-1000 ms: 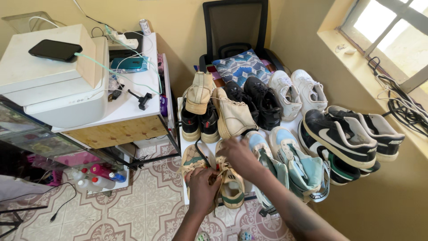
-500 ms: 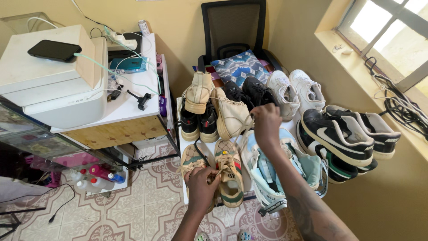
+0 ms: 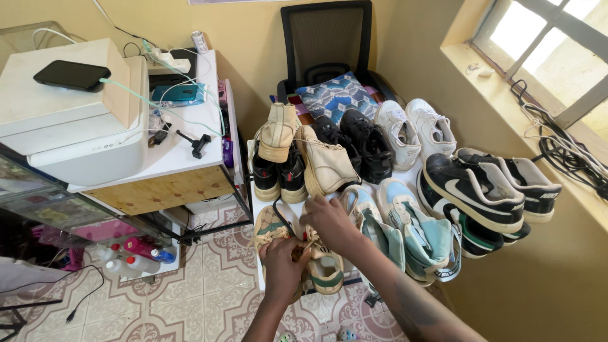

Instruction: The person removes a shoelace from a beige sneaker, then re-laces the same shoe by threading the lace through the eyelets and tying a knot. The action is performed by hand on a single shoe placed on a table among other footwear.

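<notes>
Both my hands meet over a pair of tan patterned sneakers (image 3: 327, 269) with green trim at the near end of a white shoe rack (image 3: 254, 190). My left hand (image 3: 283, 263) grips the near shoe's upper. My right hand (image 3: 329, 221) rests on the same pair, fingers curled at the laces. Pale blue sneakers (image 3: 405, 231) lie just right of my right hand. Beige boots (image 3: 323, 161) stand right behind it.
Black-and-white sneakers (image 3: 487, 183), white sneakers (image 3: 415, 130) and black shoes (image 3: 361, 142) fill the rack. An office chair (image 3: 329, 38) with a patterned cushion stands behind. A white table (image 3: 180, 152) with a printer (image 3: 69, 120), phone and cables stands at the left. Cables lie on the window sill (image 3: 563, 152).
My right hand reached up toward the black shoes half a second ago. It has come back down onto the tan sneakers beside my left hand.
</notes>
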